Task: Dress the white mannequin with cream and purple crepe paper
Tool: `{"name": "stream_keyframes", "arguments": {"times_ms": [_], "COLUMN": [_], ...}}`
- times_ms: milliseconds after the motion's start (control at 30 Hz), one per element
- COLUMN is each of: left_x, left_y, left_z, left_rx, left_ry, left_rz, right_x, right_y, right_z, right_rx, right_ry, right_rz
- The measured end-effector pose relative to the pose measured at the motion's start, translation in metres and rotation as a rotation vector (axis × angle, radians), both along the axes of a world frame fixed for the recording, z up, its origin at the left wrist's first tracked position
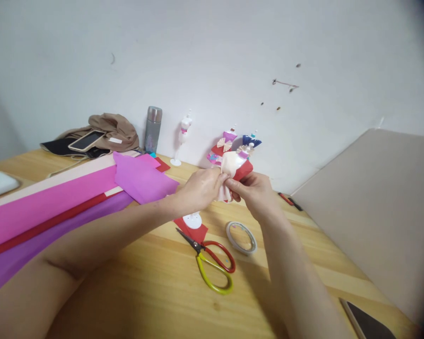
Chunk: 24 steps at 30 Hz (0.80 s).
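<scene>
Above the table I hold a small white mannequin (249, 147), tilted to the right and wrapped in cream paper (229, 161) and red paper (244, 170). My left hand (204, 188) is closed, its thumb and fingers pinching the gathered cream paper at the waist. From the other side, my right hand (255, 189) is closed around the paper-covered body, thumb against the pleats. The fingertips of both hands nearly meet. Under my left wrist a round white base (192, 220) shows over a red paper piece (199, 232); its link to the mannequin is hidden.
Scissors (201, 248) and a tape roll (241, 238) lie in front. Pink and purple paper sheets (141, 178) spread leftward. By the wall stand a flask (153, 130), a bare mannequin (184, 136) and dressed mannequins (226, 145). Phones (86, 140) and cloth (115, 127) lie about.
</scene>
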State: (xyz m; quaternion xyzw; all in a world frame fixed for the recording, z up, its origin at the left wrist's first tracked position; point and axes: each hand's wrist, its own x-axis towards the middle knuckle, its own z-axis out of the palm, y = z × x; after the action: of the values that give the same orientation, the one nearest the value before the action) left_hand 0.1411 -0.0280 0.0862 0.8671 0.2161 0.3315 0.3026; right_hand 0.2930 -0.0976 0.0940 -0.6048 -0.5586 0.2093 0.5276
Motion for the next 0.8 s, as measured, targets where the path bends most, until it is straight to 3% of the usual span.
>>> {"name": "stream_keyframes", "arguments": {"times_ms": [300, 633, 800], "left_x": [0.003, -0.006, -0.002], "left_y": [0.011, 0.009, 0.012], "left_z": [-0.002, 0.012, 0.005], "left_rx": [-0.095, -0.18, -0.12], "left_ry": [-0.019, 0.049, 0.039], "left_rz": [-0.12, -0.26, -0.204], "right_x": [0.002, 0.005, 0.0], "right_y": [-0.003, -0.006, -0.005], "right_z": [0.002, 0.002, 0.004], "right_rx": [-0.003, 0.047, 0.05], "right_ry": [-0.017, 0.087, 0.139], "right_rz": [0.01, 0.178, 0.159]}}
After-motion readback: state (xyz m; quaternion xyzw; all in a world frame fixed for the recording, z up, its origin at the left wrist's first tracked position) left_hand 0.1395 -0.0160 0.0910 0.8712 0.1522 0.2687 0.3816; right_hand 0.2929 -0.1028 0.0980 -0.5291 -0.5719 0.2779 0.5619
